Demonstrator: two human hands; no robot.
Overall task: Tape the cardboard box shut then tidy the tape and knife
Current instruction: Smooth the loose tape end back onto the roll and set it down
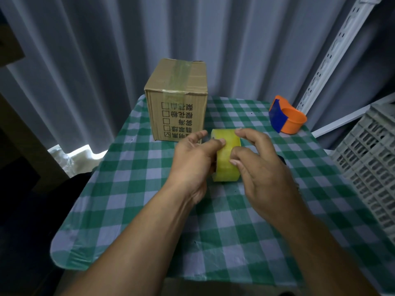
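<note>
A yellow roll of tape (pixel 226 161) is held upright on its edge above the middle of the checked table. My left hand (pixel 192 161) grips its left side, thumb on the tread. My right hand (pixel 258 165) rests on its right side with fingertips pressed on the tape surface. Behind it, at the table's back left, stands the cardboard box (pixel 178 101), flaps closed, with a strip of tape running over its top and down the front. A small dark object (pixel 281 160) peeks out behind my right hand; I cannot tell what it is.
An orange and blue tape dispenser (pixel 286 117) sits at the back right of the green checked tablecloth (pixel 149 210). A grey slatted plastic crate (pixel 372 165) stands off the right edge. Grey curtains hang behind; a perforated metal rail (pixel 333 52) leans at the right.
</note>
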